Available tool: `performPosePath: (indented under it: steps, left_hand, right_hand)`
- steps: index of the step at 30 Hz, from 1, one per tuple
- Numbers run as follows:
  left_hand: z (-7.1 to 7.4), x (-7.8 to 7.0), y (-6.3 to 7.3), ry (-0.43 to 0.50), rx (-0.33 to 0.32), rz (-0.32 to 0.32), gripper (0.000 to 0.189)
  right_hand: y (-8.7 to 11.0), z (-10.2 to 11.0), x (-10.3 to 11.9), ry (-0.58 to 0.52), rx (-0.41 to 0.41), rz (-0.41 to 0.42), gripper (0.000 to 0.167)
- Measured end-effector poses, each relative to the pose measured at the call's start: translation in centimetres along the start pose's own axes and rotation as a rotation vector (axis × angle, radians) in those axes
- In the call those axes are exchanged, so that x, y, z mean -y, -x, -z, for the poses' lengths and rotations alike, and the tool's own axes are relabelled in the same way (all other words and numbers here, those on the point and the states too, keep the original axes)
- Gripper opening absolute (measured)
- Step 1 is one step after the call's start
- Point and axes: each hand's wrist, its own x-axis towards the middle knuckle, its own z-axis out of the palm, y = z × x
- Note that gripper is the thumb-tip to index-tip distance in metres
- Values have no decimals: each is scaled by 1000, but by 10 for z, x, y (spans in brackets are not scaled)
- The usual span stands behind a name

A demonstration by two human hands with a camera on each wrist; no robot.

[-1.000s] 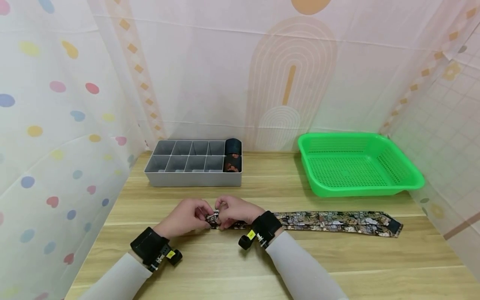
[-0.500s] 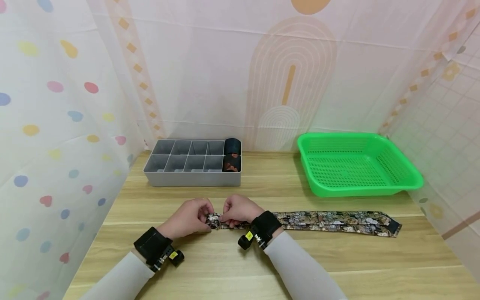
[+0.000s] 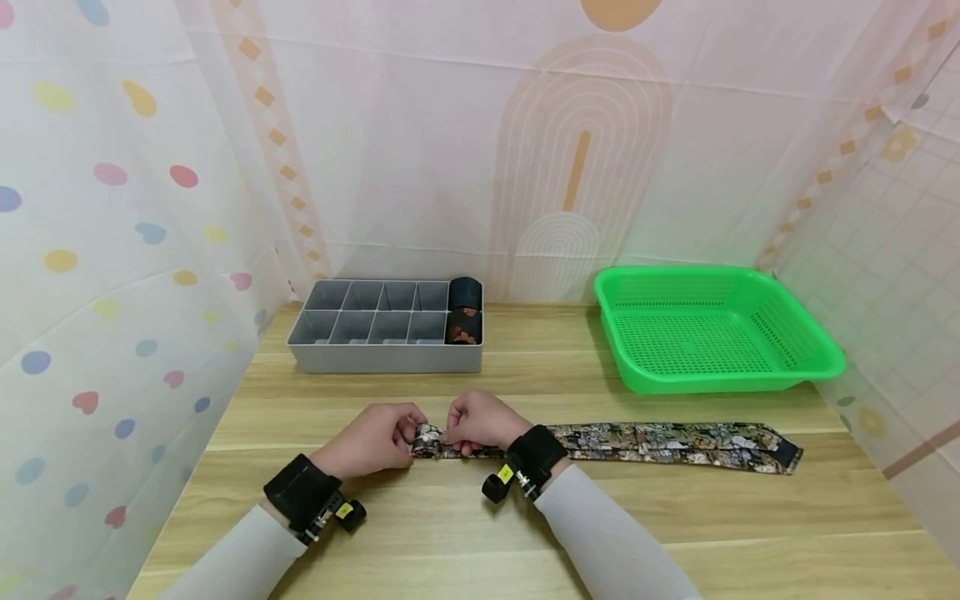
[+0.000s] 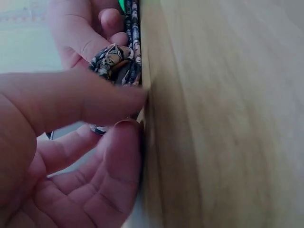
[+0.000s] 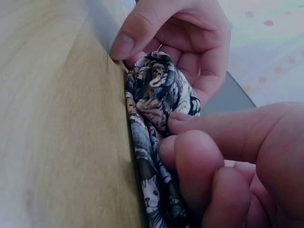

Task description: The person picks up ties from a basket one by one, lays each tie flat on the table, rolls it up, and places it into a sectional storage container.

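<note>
A necktie (image 3: 667, 442) with a dark cat print lies along the table, its wide pointed end to the right. The other end is coiled into a small roll (image 5: 164, 88), standing on edge on the wood. My left hand (image 3: 371, 440) curves round the far side of this roll, thumb and fingers close at the table. With thumb and fingertips my right hand (image 3: 483, 419) pinches the fabric on the near side of the roll. Part of the tie is hidden under the right hand and its wrist strap. In the left wrist view, the left thumb (image 4: 95, 97) covers much of the roll.
Behind the hands stands a grey divided box (image 3: 386, 358); its two right-hand compartments hold a dark blue rolled tie (image 3: 466, 293) and a dark rolled tie with orange marks (image 3: 464, 327). A green plastic basket (image 3: 637, 379) is at the back right. Patterned curtains border the table.
My right fingers have drawn back slightly to the right from the left hand and now pinch the tie beside the roll. More of the roll shows between the hands.
</note>
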Motion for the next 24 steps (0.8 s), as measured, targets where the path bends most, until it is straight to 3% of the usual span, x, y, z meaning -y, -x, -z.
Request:
performPosePath:
  steps: [7, 14, 21, 24]
  left_hand:
    - [-1, 0, 2, 158, -16, 26, 37]
    - [-5, -3, -4, 293, -57, 0, 35]
    - [-10, -10, -8, 214, -81, -56, 29]
    - [-13, -12, -9, 174, -99, -80, 28]
  right_hand:
    - [4, -2, 6, 2, -7, 14, 17]
    - [6, 0, 7, 132, -91, 37, 14]
    - [5, 2, 8, 419, -168, 111, 14]
    - [4, 3, 8, 482, -177, 105, 18]
